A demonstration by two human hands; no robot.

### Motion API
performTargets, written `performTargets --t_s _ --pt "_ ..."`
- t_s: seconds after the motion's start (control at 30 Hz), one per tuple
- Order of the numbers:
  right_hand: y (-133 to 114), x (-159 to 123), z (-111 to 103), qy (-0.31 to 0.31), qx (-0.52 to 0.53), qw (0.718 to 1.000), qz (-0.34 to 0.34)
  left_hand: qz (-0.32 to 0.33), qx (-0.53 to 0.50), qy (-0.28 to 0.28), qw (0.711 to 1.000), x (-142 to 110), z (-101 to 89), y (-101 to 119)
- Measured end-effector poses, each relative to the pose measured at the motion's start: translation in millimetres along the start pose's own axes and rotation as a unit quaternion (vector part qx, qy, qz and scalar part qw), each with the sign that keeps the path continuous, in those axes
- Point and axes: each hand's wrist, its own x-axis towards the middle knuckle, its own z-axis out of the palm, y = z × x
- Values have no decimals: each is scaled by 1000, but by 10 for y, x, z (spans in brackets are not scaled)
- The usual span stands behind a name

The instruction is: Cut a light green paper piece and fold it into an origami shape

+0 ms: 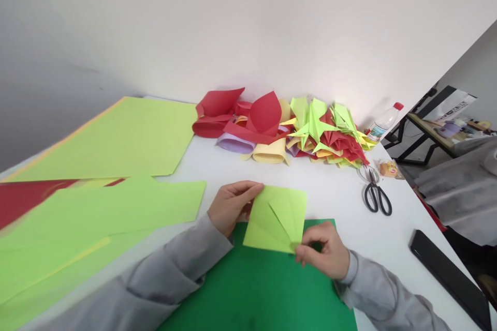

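Observation:
A light green square of paper (276, 222) is held up over the dark green mat (267, 289). A slanting crease or flap edge runs across it toward the lower right corner. My left hand (235, 204) pinches its upper left corner between thumb and fingers. At the lower right corner, my right hand (322, 249) grips the paper between thumb and forefinger, the other fingers curled. Part of the left fingers is hidden behind the sheet.
Large light green sheets (116, 139) cover the left side. Folded red paper shapes (266, 114) and light green folded pieces (314, 124) lie along the wall. To the right are black-handled scissors (375, 194), a bottle (384, 121), a small snack packet (389, 168) and a long black case (450, 274).

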Motion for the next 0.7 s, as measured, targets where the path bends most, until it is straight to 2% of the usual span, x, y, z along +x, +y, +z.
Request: performTargets --t_s 0.03,0.07,0.13,0.17,0.27,0.33,0.43,0.53,0.7 --pt "-4 4 -6 -8 19 1000 10 -3 21 -15 1000 -24 14 -2" --pt "-1 17 -18 13 41 999 27 -5 41 -36 998 -50 33 0" --pt "19 62 -51 92 85 990 71 -8 77 -85 993 -106 82 7" --pt "33 86 -64 108 100 985 89 -8 92 -108 990 -131 107 10" --pt "71 131 -62 42 90 987 124 6 141 -170 975 -183 159 -12" --pt "84 132 -40 28 39 990 130 17 177 -197 964 -196 163 -59" --pt "93 124 -35 56 -16 989 133 26 219 -194 956 -191 134 -157" --pt "110 134 -76 52 -13 989 138 37 235 -175 955 -173 105 -216" --pt "156 165 -140 28 14 992 119 24 218 -199 955 -148 118 -136"
